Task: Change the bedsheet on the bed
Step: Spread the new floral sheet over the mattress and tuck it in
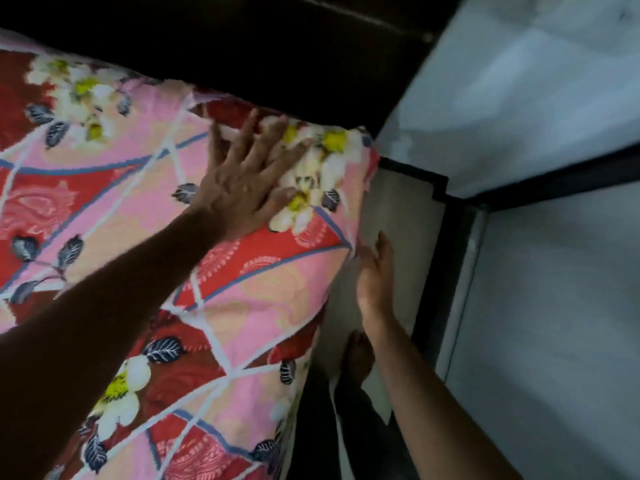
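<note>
Covering the bed from the left edge of the view to its right-hand corner, the floral bedsheet (145, 209) lies directly under your left hand (242, 188) and just left of your right hand (375, 275). The sheet is pink and red with white and yellow flowers and dark leaves; its corner sits at the dark headboard (277, 57) and its side edge hangs down toward the floor (398, 209).

Your left hand is spread wide, fingers straight, palm flat on the sheet near the corner. It presses the cloth and grips nothing.

Your right hand is held edge-on beside the bed, fingers straight and together, pointing toward the corner. Its fingertips are at the hanging edge of the sheet; whether they touch the cloth cannot be told, as the frame is blurred. It holds nothing.

Count: one bedsheet, one headboard, two hands. One bare foot (358, 358) stands on the floor below your right hand, beside the bed.
</note>
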